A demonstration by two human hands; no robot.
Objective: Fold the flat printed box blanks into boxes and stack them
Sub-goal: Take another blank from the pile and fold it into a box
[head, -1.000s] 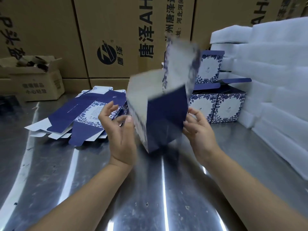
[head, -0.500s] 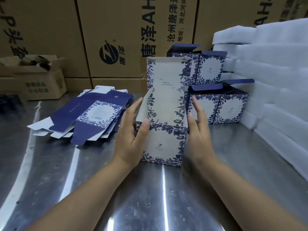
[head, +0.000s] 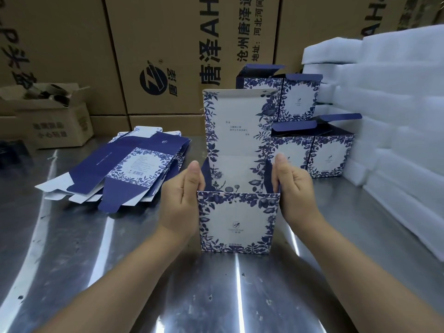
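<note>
A blue-and-white floral box (head: 236, 222) stands upright on the steel table, its lid flap raised behind it. My left hand (head: 183, 200) grips the box's left side, thumb at the top edge over the side flap. My right hand (head: 293, 191) grips its right side the same way. A pile of flat printed blanks (head: 129, 169) lies to the left. Finished boxes (head: 312, 150) are stacked in two tiers behind and to the right, with their lids partly open.
White foam sheets (head: 396, 131) are piled along the right. Large brown cartons (head: 182, 56) form a wall at the back. A small open carton (head: 48, 116) with cardboard tubes sits at the back left. The steel table (head: 216, 296) is bare in front of me.
The box was turning in the air a second ago; now it stands on the table. Both hands have closed in on its sides, with the thumbs at the top edges.
</note>
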